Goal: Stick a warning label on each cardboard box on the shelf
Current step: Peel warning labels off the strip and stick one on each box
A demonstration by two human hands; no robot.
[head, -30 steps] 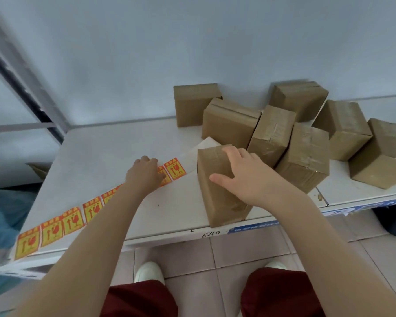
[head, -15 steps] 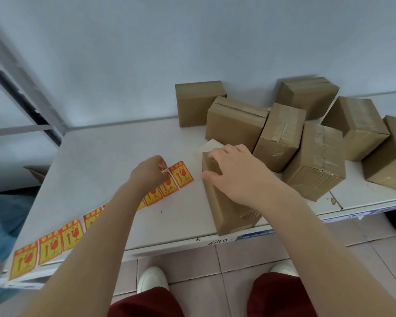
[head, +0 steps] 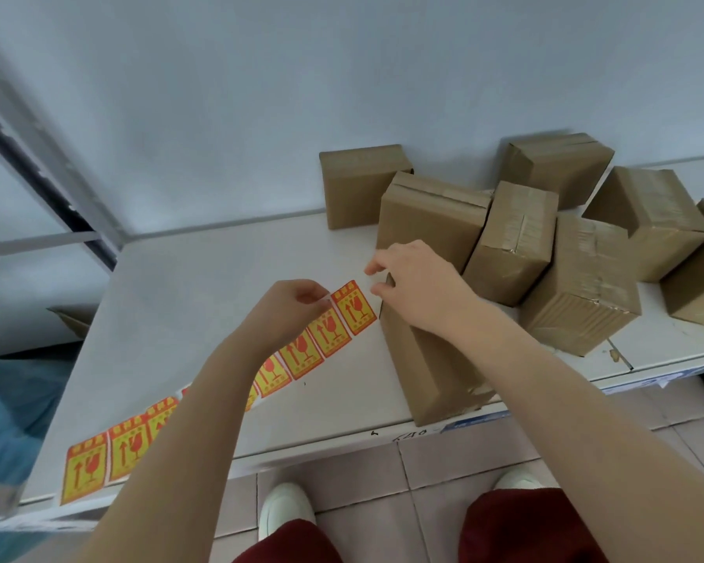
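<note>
Strip (head: 301,355) — left hand (head: 285,314) pinching — half hidden.

A stockroom: past my fingertips (head: 370,270), sealed brown cardboard boxes (head: 513,241) crowd a white metal shelf (head: 204,286) above a tiled floor (head: 383,477).

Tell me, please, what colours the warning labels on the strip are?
Yellow with orange-red borders and symbols, on the label strip, seen in the head view.

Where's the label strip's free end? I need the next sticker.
The label strip ends mid-shelf, its end pinched by the left hand, just left of the nearest box.
</note>
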